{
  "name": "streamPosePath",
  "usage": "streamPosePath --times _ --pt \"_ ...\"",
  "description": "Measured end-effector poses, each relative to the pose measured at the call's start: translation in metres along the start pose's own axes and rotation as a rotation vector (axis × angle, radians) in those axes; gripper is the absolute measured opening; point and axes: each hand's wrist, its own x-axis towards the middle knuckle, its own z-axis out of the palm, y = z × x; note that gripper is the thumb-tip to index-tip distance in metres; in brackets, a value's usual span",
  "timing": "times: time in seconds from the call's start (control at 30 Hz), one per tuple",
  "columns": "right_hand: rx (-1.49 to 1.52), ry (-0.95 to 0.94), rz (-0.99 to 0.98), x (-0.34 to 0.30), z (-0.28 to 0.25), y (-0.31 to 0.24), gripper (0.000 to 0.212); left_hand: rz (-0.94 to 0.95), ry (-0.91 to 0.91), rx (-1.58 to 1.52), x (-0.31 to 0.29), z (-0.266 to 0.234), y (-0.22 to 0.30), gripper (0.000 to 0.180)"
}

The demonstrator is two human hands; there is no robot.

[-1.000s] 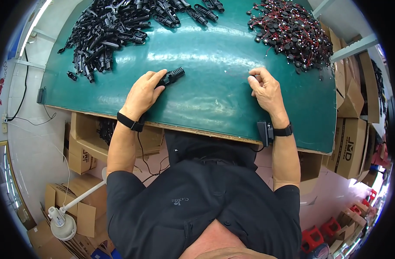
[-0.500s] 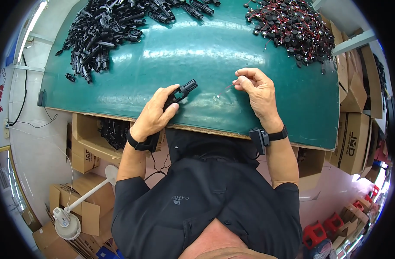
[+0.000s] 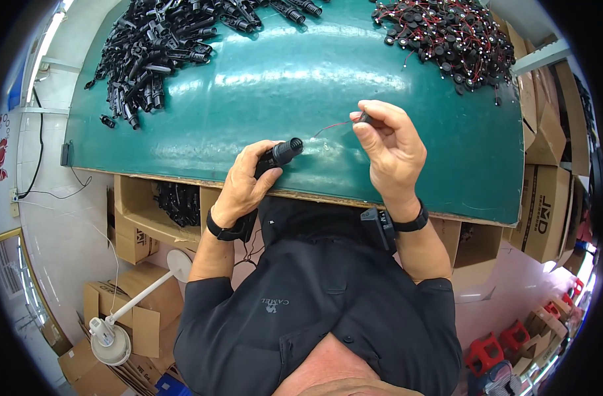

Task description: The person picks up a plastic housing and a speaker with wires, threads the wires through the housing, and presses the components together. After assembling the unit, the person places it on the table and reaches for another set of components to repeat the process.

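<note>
Over the near edge of the green table, my left hand is wrapped round a black plastic housing. Its ribbed, round open end points up and to the right. To its right, my right hand pinches a small round black part between thumb and fingertips. From that part a thin red wire trails left toward the housing, its tip just short of the ribbed end. The two hands are apart. The rest of the housing is hidden by my left fingers.
A large heap of black housings covers the far left of the table. At the far right lies a pile of round black parts with red wires. Cardboard boxes stand beside the table, and an open box sits under it.
The housing has turned in my left hand, so its round end now faces me more. My right hand has rotated, showing the round part, and the wire sits nearer the housing.
</note>
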Motion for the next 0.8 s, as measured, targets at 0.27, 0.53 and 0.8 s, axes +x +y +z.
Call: streamPosePath --times 0.27,0.53,0.8 --pt "-0.257 -0.098 -0.508 -0.017 0.011 -0.034 0.033 0.058 0.070 -0.157 0.000 0.012 -0.001 0.048" --pt "-0.268 -0.232 -0.698 -0.026 0.020 -0.025 0.042 0.102 0.156 -0.146 -0.004 0.022 -0.009 0.047" --pt "-0.307 -0.273 -0.719 -0.030 0.024 -0.015 0.041 0.104 0.154 -0.167 -0.005 0.024 -0.012 0.048"
